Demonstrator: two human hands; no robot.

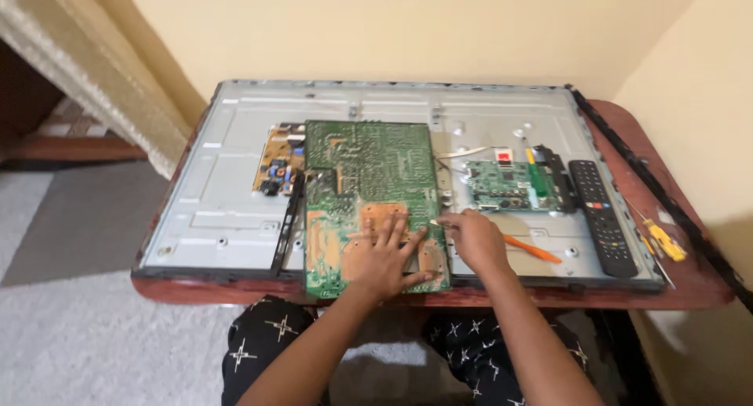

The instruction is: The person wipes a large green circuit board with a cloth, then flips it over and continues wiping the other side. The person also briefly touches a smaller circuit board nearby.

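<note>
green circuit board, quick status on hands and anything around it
Left hand flat on the large green circuit board, fingers spread. Right hand at the board's right edge, pinching something small. Orange-handled tool lies just right of it.

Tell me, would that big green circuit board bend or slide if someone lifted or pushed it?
The green circuit board looks flat and thin, so probably stiff and light. Lying loose on smooth metal panel, it could slide; the left hand presses it flat.
</note>
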